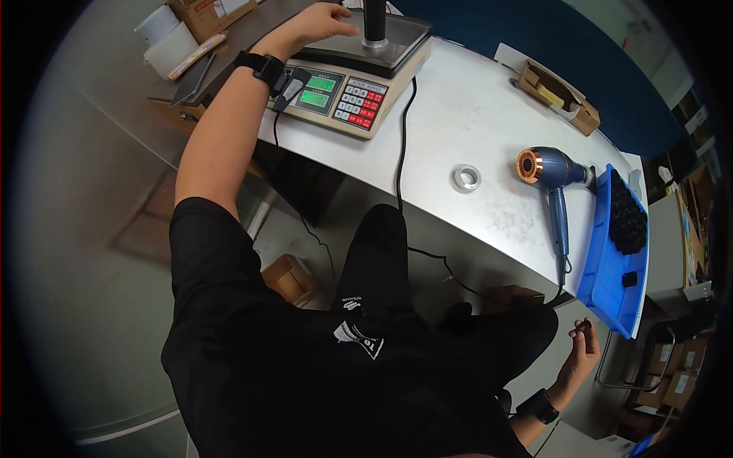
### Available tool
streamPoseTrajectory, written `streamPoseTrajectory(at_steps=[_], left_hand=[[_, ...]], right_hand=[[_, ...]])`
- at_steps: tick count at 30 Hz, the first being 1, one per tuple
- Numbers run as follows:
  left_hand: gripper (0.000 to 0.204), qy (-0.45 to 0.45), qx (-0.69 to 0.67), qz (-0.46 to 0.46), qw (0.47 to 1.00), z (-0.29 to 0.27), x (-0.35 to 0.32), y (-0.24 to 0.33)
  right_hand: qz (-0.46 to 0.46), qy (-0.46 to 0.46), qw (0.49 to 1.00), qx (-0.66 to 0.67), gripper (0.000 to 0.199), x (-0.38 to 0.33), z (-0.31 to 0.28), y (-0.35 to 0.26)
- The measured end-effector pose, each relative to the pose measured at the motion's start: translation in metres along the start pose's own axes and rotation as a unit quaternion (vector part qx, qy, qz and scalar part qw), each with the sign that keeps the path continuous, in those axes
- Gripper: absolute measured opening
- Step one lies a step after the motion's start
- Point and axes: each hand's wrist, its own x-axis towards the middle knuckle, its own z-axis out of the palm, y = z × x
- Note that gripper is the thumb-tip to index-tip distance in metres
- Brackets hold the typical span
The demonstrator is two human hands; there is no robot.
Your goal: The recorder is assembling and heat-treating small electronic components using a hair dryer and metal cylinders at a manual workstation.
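My left hand (327, 23) reaches over the digital weighing scale (328, 95). Its fingers are loosely stretched and hold nothing, just left of a black cylinder (374, 21) that stands upright on the scale's metal pan (412, 32). At the lower right, below the table edge, my right hand (584, 353) pinches a small black piece (583, 326), whose exact kind is too small to tell. Close to that hand is a blue plastic tray (598, 263), with several black round parts (628, 214) grouped at its far end and one loose black part (629, 279).
A dark blue hair dryer (555, 172) lies on the white table (458, 114), its nozzle against the tray. Left of it sits a metal ring (467, 178). An opened cardboard box (561, 99) stands farther back. Black cables (405, 137) run off the table's front edge.
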Motion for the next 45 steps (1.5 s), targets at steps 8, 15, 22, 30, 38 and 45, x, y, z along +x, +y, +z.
streamPoseTrajectory(at_steps=[8,15,22,30,38,45], left_hand=[[0.065,-0.063,0.084,-0.037,0.994,0.041,0.009,0.023],[0.063,-0.032,0.063,-0.061,0.996,0.044,-0.001,0.042],[0.052,-0.033,0.198,-0.088,0.976,0.045,0.016,0.055],[0.046,-0.065,-0.044,0.045,0.996,0.051,-0.041,0.161],[0.040,-0.262,-0.167,0.037,0.950,0.180,-0.150,0.277],[0.035,-0.235,-0.151,0.069,0.958,0.230,-0.182,0.290]], right_hand=[[0.003,0.019,1.000,0.012,0.040,-0.006,0.001,0.003],[-0.001,0.020,0.999,0.027,0.040,-0.012,-0.007,0.010],[0.005,0.018,1.000,0.016,0.039,-0.010,-0.007,0.008],[-0.063,0.003,0.991,-0.115,0.038,0.049,0.007,-0.072],[-0.020,-0.044,0.844,-0.534,0.040,0.154,0.003,-0.087],[0.025,-0.136,0.747,-0.651,0.039,0.173,0.018,-0.084]])
